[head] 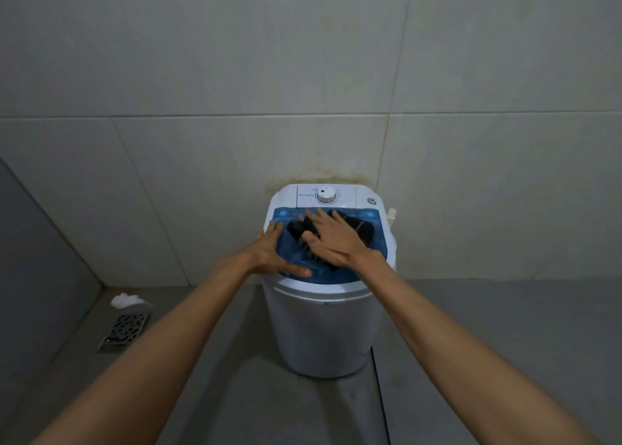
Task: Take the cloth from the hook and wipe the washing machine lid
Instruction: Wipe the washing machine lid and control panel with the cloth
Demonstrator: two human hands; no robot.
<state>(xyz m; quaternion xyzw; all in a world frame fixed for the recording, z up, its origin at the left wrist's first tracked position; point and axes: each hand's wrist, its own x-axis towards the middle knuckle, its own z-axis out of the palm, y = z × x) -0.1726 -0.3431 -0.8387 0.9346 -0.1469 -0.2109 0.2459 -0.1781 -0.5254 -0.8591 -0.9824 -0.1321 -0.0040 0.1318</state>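
Observation:
A small white washing machine (319, 330) stands against the tiled wall, with a blue translucent lid (378, 239) on top. A dark cloth (365, 230) lies bunched on the lid. My right hand (331, 241) presses flat on the cloth, fingers spread toward the back left. My left hand (271, 254) rests flat on the lid's left edge, fingers apart, holding nothing. Most of the cloth is hidden under my right hand. No hook is in view.
A white control panel with a round dial (325, 194) sits behind the lid. A metal floor drain (126, 330) and a crumpled white wad (126, 300) lie on the grey floor at the left. A hose fitting (391, 214) sticks out at the machine's right.

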